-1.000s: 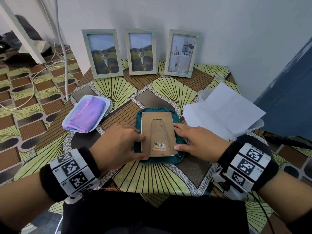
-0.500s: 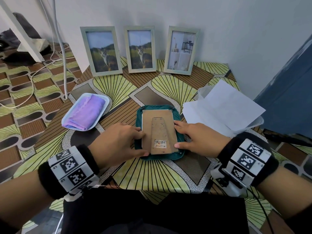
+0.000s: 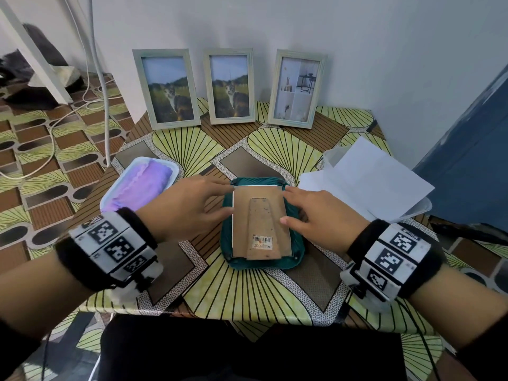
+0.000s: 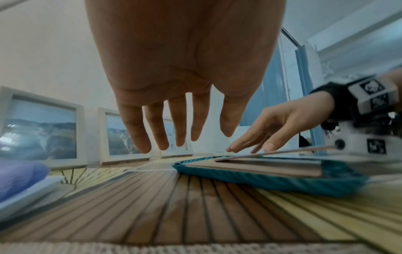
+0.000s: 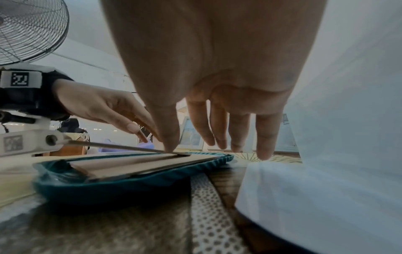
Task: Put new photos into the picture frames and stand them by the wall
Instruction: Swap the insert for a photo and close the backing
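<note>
- Frame (image 3: 261, 221) lies face down in a teal tray (image 3: 298, 257) at the middle of the surface (image 3: 247, 292), its brown cardboard back up and its stand flap (image 3: 262, 229) running down the middle, a barcode sticker near the flap's near end.
- Left hand (image 3: 187, 207) sits at the frame's left edge with fingers (image 4: 156, 130) straight and slightly spread; from the head view its fingertips reach the frame's far-left corner and its thumb touches the left side (the left wrist view shows the fingers pointing down with nothing held).
- Right hand (image 3: 316, 215) is at the frame's right edge, fingers straight and a little apart; its forefinger reaches toward the far-right corner and its thumb (image 5: 169, 137) presses down on the flap, whose free end stands slightly lifted off the back.
- Neither hand is curled round the frame; it rests between them, touched from both sides.
- Three frames stand upright against the wall (image 3: 357, 50) at the far edge: two cat photos, the left one (image 3: 166, 89) and the middle one (image 3: 230, 86), and a frame with a pale interior picture (image 3: 295, 89) on the right.
- White tray (image 3: 110, 199) holding a purple cloth (image 3: 140, 188) sits left of the teal tray, near the left hand.
- White sheets of paper (image 3: 371, 180) lie in a clear container to the right, just beside the right hand.
- Fan (image 5: 30, 29) shows in the right wrist view, behind the left wrist (only part of its grille is in view).
</note>
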The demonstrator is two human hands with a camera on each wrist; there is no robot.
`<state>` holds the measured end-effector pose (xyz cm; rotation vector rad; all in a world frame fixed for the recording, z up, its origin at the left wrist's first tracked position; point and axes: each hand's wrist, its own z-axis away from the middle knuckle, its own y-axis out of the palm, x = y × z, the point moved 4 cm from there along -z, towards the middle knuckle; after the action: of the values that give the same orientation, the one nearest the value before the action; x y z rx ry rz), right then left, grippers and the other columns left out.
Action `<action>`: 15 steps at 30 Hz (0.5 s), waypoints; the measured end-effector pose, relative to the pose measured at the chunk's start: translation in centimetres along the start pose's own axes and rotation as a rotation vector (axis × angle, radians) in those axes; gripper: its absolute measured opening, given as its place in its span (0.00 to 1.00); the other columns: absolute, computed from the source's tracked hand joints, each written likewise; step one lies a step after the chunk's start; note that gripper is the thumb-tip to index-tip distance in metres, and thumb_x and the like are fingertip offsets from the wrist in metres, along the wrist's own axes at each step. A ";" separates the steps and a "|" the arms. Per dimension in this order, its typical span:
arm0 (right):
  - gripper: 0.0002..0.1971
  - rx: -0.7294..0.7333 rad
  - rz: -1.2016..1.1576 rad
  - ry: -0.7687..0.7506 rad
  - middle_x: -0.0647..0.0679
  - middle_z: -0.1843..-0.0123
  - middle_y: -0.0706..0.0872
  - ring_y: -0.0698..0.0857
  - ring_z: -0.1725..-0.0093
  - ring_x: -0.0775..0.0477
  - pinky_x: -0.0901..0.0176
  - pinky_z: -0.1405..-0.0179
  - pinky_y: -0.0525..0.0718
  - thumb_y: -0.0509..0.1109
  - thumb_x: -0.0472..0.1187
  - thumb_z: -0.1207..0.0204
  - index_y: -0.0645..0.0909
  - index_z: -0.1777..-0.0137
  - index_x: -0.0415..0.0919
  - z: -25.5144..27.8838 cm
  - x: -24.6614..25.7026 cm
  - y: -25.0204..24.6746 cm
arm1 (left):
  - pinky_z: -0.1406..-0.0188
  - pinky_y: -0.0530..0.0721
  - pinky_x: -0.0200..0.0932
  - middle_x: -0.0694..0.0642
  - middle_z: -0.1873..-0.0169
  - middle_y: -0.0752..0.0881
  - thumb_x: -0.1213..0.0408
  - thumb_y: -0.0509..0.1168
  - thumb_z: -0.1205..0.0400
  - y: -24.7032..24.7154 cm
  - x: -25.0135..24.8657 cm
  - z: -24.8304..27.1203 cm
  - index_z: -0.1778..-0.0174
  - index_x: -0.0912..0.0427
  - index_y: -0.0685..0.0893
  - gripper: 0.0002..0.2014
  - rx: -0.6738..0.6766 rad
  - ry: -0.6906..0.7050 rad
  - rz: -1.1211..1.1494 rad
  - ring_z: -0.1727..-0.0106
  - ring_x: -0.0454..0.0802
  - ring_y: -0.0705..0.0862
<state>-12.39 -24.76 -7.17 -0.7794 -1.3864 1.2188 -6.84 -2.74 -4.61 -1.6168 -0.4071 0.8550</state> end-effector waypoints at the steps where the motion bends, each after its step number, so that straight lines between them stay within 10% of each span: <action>1: 0.28 0.043 0.019 0.006 0.48 0.16 0.65 0.72 0.23 0.47 0.50 0.25 0.72 0.65 0.55 0.18 0.69 0.21 0.47 -0.3 -0.1 0.1 | 0.28 0.60 0.34 0.49 0.22 0.74 0.47 0.63 0.16 0.3 0.1 -0.6 0.21 0.52 0.74 0.27 0.042 0.007 -0.051 0.22 0.47 0.71; 7: 0.30 0.158 0.091 0.038 0.47 0.16 0.64 0.73 0.24 0.43 0.44 0.27 0.74 0.64 0.56 0.18 0.67 0.20 0.43 -0.8 0.1 0.5 | 0.23 0.73 0.50 0.43 0.18 0.66 0.39 0.58 0.16 1.6 1.2 -2.0 0.18 0.46 0.68 0.30 0.250 0.057 -0.240 0.22 0.46 0.72; 15: 0.29 0.124 0.038 -0.001 0.47 0.19 0.68 0.76 0.28 0.42 0.43 0.30 0.77 0.65 0.57 0.19 0.70 0.22 0.44 -0.8 1.3 1.2 | 0.22 0.57 0.34 0.42 0.17 0.63 0.44 0.62 0.16 1.9 2.6 0.3 0.17 0.47 0.66 0.31 0.199 0.036 -0.111 0.19 0.40 0.65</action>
<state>-12.10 -22.98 -8.05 -0.7216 -1.2890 1.3212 -5.68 -1.29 -7.23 -1.4110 -0.3712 0.7568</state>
